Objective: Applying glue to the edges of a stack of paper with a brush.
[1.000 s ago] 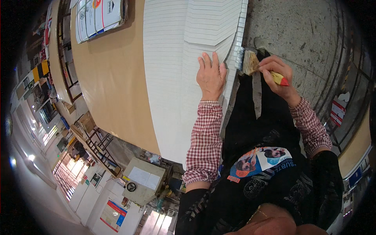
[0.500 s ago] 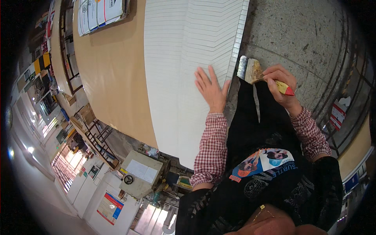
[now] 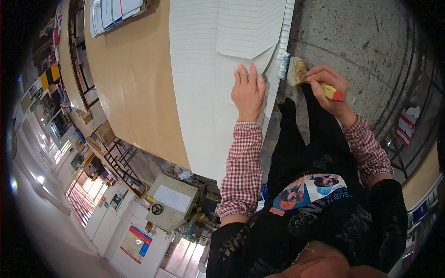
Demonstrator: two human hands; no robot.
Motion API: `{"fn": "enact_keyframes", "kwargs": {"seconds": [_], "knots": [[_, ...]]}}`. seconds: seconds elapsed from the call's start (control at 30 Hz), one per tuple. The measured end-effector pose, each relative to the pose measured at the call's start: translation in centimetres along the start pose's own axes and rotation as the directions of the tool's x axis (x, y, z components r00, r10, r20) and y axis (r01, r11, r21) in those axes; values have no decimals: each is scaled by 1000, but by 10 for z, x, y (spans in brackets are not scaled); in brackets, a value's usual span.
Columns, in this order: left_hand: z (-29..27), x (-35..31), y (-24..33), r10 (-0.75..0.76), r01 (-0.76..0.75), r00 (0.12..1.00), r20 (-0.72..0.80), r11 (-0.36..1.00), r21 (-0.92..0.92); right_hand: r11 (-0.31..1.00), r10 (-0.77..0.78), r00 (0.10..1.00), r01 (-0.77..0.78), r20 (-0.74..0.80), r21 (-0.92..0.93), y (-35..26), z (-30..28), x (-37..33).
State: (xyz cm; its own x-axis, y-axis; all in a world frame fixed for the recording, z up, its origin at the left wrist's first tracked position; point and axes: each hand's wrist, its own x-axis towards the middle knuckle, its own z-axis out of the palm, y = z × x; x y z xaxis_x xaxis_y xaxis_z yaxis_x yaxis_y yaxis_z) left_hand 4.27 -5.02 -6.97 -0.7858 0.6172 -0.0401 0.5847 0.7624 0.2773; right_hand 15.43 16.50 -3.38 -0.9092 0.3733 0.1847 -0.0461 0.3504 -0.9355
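White paper sheets (image 3: pixel 194 102) lie overlapped in a long fan of stepped edges on the table. My left hand (image 3: pixel 248 97) rests palm down on them, fingers stretched out and fairly close together. Just beyond its fingertips a sheet corner (image 3: pixel 263 60) stands bent up, with a dark gap under its edge. My right hand (image 3: pixel 331 90) grips a flat paste brush (image 3: pixel 296 72) by its yellow, red-tipped handle. The brush's bristles, coated whitish, meet the shiny stepped right edge (image 3: pixel 285 39) of the sheets.
Left of the paper runs the tan tabletop (image 3: pixel 134 83), with a strapped bundle of printed packs (image 3: pixel 116 16) at its far end. A machine with a black handwheel (image 3: pixel 157 209) stands at lower left. Grey concrete floor (image 3: pixel 352 41) lies to the right.
The brush has shifted slightly left onto the paper's edge. My left hand has slid a little, its fingers closer together, and a sheet corner beyond it now stands bent up.
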Motion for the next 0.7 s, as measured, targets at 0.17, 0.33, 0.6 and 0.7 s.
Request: {"fn": "enact_keyframes", "kwargs": {"seconds": [0.17, 0.33, 0.6, 0.7], "knots": [[1, 2, 5, 8, -8, 1000, -9, 1000, 4, 996, -62, 994, 55, -92, -76, -9, -7, 16], [7, -2, 9, -41, 41, 999, 0, 999, -15, 997, -48, 999, 48, -11, -66, -9, 10, 2], [16, -45, 2, -83, 83, 997, -3, 994, 76, 998, -46, 998, 44, -41, -47, -17, -4, 0], [10, -36, 0, -24, 23, 999, -29, 999, -23, 995, -90, 993, 86, -75, -55, -11, -2, 7]]}}
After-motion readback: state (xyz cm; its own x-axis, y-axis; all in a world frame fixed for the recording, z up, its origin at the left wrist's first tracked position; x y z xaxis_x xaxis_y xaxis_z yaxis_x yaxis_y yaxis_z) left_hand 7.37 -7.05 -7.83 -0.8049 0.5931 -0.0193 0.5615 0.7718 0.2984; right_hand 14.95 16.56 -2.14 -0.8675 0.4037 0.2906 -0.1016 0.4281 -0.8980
